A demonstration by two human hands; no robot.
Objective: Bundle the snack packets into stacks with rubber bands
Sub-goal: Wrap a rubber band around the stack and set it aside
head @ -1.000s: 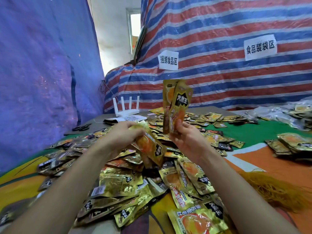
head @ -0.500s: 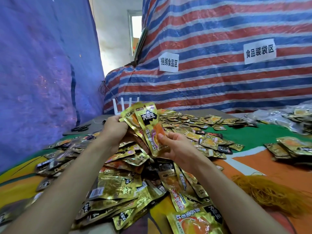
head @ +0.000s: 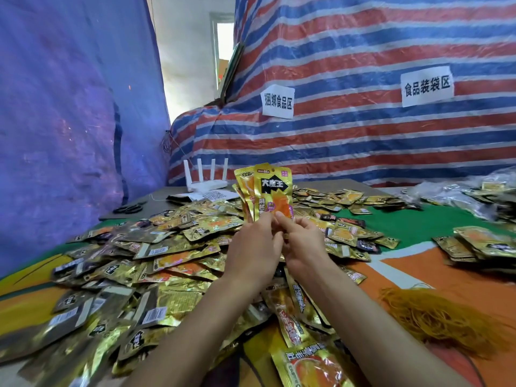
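Head view, tabletop (head: 413, 227) with snack packets. At centre, the left hand (head: 252, 247) and right hand (head: 305, 244) meet, their inner edges touching, and together hold a stack (head: 268, 191) of gold packets upright above the tabletop. The grip of each hand is closed on the stack's lower end: the left fingers curl round it from 9 o'clock, and the right thumb and forefinger pinch its bottom corner from 3 o'clock. The front packet faces the camera, showing a black label over an orange picture; the edges of further packets fan out behind it toward 9 o'clock. How many packets the stack holds cannot be told.

Below and around the hands, from 7 to 1 o'clock, lies a loose pile (head: 167, 261) of the same packets, overlapping at all angles. A single packet (head: 310, 367) lies face up at 6 o'clock, between the forearms. At 4 o'clock a heap of yellow rubber bands (head: 435, 317) rests on the orange part of the tabletop, apart from the pile. At 3 o'clock, near the picture's edge, more packets (head: 485, 241) lie in low heaps.

At 11 o'clock, beyond the pile, stand a white router (head: 205, 178) with four aerials and, further left, black scissors (head: 128, 209). Behind the tabletop hangs a striped tarp (head: 349, 149) bearing two paper signs (head: 277, 101); a blue tarp (head: 69, 107) closes the 9 o'clock side.
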